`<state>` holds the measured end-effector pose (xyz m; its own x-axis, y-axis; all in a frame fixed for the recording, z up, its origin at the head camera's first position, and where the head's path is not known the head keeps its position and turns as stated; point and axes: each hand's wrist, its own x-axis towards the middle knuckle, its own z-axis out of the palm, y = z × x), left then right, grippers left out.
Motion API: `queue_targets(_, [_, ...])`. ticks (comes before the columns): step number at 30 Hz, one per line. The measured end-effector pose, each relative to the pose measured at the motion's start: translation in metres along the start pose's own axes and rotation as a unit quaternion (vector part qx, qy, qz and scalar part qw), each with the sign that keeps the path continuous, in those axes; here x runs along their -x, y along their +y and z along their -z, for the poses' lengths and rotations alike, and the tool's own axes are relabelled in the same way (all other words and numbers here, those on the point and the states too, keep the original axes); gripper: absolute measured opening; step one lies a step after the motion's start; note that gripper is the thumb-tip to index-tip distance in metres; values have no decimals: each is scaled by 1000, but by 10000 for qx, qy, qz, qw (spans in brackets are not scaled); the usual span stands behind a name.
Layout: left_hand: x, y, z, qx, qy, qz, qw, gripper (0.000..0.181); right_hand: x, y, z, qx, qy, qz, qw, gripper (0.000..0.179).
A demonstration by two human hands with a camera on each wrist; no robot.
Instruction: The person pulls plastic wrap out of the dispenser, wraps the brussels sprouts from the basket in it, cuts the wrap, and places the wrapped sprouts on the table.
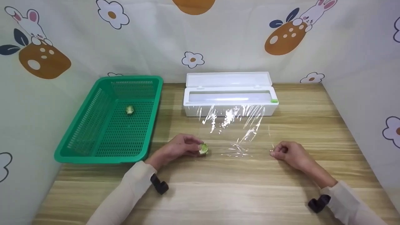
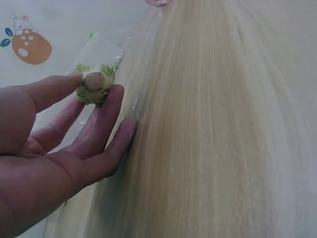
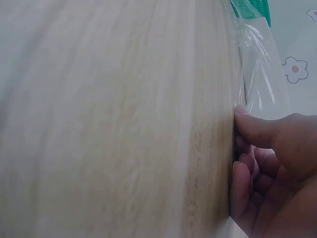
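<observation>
Between the thumb and fingers of my left hand [image 1: 181,146] is a small green vegetable [image 1: 203,149], held near the left edge of the plastic wrap. Its round, pale brown cut base [image 2: 94,82] and ragged leaf tips face the left wrist view. A clear sheet of plastic wrap [image 1: 229,137] runs from the white dispenser box [image 1: 189,111] toward me, low over the table. At the sheet's near right corner, my right hand [image 1: 290,153] pinches the wrap with thumb and fingers. In the right wrist view, the wrap [image 3: 257,54] stretches away from the thumb tip.
A green plastic basket [image 1: 152,125] stands at the left, with another small vegetable [image 1: 129,109] inside. The dispenser's lid [image 1: 229,79] is raised at the back, and a green tab [image 1: 274,101] sits at its right end. Patterned cloth [image 1: 150,40] hangs around the wooden table [image 1: 206,193].
</observation>
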<state>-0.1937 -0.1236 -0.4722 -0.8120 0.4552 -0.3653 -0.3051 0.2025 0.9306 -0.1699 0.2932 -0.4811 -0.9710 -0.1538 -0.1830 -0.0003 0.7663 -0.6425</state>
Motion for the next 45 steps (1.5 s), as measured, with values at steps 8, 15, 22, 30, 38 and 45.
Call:
queue_targets(8, [4, 1, -3, -132, 48, -6, 9999, 32, 2, 0, 1, 25, 58, 93, 9999, 22])
queue_targets(15, [5, 6, -13, -201, 32, 78, 9998, 33, 2, 0, 1, 3, 81, 96, 9999, 22])
queue_targets(22, [-5, 16, -27, -436, 180, -160, 9988, 31, 1, 0, 2, 5, 10, 43, 10000, 21])
queue_targets(30, [-30, 22, -47, -38, 545, -243, 9982, 31, 1, -1, 0, 63, 36, 27, 10000, 24])
queue_targets(38, [-49, 29, -60, 346, 801, 10, 9962, 33, 1, 0, -1, 19, 62, 11, 10000, 25])
queue_targets(45, [-59, 30, -71, 63, 666, 148, 9977, 31, 1, 1, -2, 56, 127, 76, 9999, 25])
